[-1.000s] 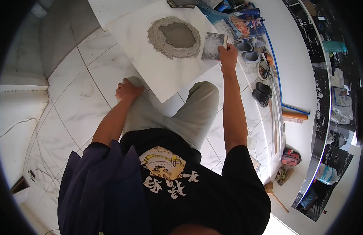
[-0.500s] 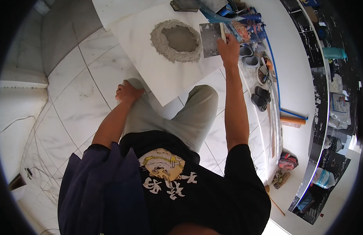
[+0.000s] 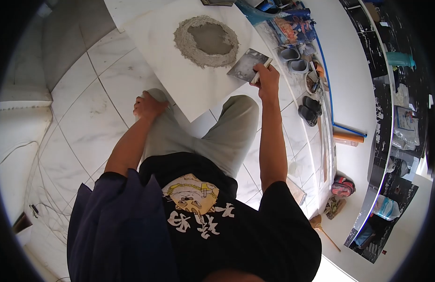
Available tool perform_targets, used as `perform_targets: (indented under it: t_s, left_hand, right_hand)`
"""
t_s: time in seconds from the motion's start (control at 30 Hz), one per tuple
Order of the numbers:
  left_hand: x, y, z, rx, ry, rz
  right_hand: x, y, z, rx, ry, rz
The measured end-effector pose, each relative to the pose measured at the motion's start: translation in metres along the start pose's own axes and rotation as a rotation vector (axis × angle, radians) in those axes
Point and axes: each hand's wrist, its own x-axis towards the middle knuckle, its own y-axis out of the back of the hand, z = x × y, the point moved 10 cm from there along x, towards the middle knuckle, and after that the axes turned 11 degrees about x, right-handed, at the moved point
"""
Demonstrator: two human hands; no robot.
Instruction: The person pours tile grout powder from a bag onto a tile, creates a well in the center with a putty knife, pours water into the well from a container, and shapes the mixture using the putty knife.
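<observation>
My right hand (image 3: pixel 267 81) is closed round the pale handle of a broad scraper (image 3: pixel 249 65), whose square grey metal blade is smudged. The blade is tilted over the right edge of a white marbled slab (image 3: pixel 189 96). Just left of it on the slab lies a ring of grey mortar (image 3: pixel 189 50), with a smooth, wet grey pool (image 3: pixel 210 39) in its middle. I cannot tell whether the blade touches the slab. My left hand (image 3: pixel 151 106) rests on my left knee, fingers draped over its outer side, holding nothing.
Grey clogs (image 3: pixel 298 66), black shoes (image 3: pixel 310 111) and a printed bag (image 3: pixel 292 29) lie right of the slab. A blue pipe (image 3: pixel 326 80) runs along the wall. Cables (image 3: pixel 43 207) trail over the tiled floor at left. A dark shelf (image 3: pixel 384 117) stands at far right.
The scraper has turned and come down towards me, with its blade now angled instead of square. My right hand has moved down and slightly left; my left hand stays on my knee.
</observation>
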Motion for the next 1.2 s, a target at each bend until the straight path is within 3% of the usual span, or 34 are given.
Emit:
perform_targets:
  t_s: [0.33, 0.63, 0.7, 0.8, 0.87, 0.97, 1.2]
  left_hand:
    - [0.003, 0.001, -0.002, -0.019, 0.003, -0.013]
    - [0.001, 0.001, -0.002, -0.028, 0.003, -0.012]
    - [0.003, 0.001, -0.002, -0.034, 0.003, -0.009]
    - [0.002, 0.000, -0.003, -0.033, 0.001, -0.006]
    - [0.002, 0.001, -0.003, -0.030, 0.000, -0.004]
    - [0.002, -0.001, -0.002, -0.021, -0.016, 0.002]
    - [0.003, -0.001, 0.000, -0.013, -0.008, 0.019]
  right_hand:
    - [0.006, -0.044, -0.024, -0.038, 0.072, -0.061]
    - [0.001, -0.064, -0.076, -0.261, 0.250, -0.113]
    - [0.002, -0.059, -0.080, 0.001, 0.245, -0.104]
    - [-0.004, -0.044, -0.085, 0.041, 0.303, -0.090]
    - [-0.011, -0.031, -0.079, 0.052, 0.285, -0.059]
    - [-0.013, -0.001, -0.027, 0.262, 0.049, -0.005]
    - [-0.073, -0.025, 0.033, 0.324, -0.089, 0.020]
